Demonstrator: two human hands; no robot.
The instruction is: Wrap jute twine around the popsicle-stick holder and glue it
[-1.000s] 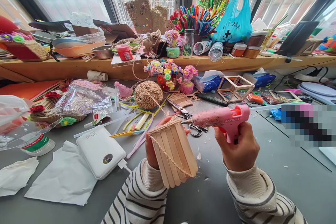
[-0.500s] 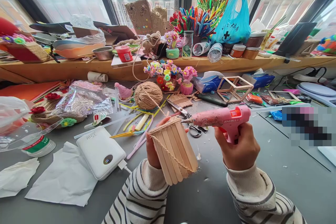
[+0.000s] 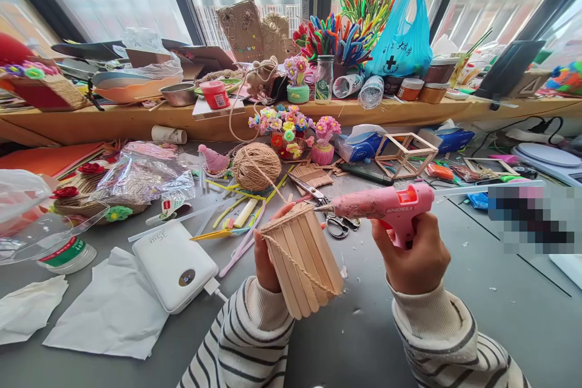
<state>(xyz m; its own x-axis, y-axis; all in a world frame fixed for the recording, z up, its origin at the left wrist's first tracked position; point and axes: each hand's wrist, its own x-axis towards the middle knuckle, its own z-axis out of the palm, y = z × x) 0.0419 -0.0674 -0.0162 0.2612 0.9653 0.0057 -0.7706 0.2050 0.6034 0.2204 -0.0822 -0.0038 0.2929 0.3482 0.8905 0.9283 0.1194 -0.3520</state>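
My left hand (image 3: 264,257) grips a small cup made of wooden craft sticks (image 3: 302,264), held tilted above the grey table (image 3: 500,309). Jute twine (image 3: 295,264) is wound around the cup's top rim and runs slanting across its side. My right hand (image 3: 411,257) holds a pink glue gun (image 3: 386,205) by its handle. The gun's nozzle touches the cup's upper right rim. A strand of twine leads from the cup back to a twine ball (image 3: 257,167) further up the table.
Scissors (image 3: 325,209) lie just behind the cup. A white power bank (image 3: 175,264) and white paper sheets (image 3: 109,309) sit at the left. Craft-stick frame (image 3: 404,154), paper flowers (image 3: 288,127), plastic bags and pipe cleaners crowd the back and the wooden shelf (image 3: 136,118).
The cup has turned slightly in my left hand, its lower end swinging a little to the right. The glue gun's nozzle stays at the rim.
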